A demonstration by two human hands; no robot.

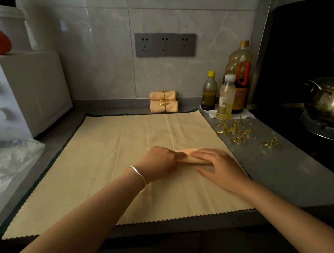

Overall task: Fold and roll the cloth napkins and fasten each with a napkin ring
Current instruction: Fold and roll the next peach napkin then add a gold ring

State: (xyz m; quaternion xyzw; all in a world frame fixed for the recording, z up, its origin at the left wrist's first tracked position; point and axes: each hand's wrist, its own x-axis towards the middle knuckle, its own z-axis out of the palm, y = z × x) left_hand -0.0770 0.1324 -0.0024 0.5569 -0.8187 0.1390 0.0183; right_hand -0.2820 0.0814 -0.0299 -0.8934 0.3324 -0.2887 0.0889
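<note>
Two hands meet on a rolled peach napkin lying mid-right on the beige cloth spread over the tabletop. The left hand curls round its left end. The right hand presses flat on it, fingers straight.

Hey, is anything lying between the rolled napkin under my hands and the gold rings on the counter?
Nothing visible does. Only the beige cloth and bare counter lie between the rolled napkin and the gold rings to its right.
</note>
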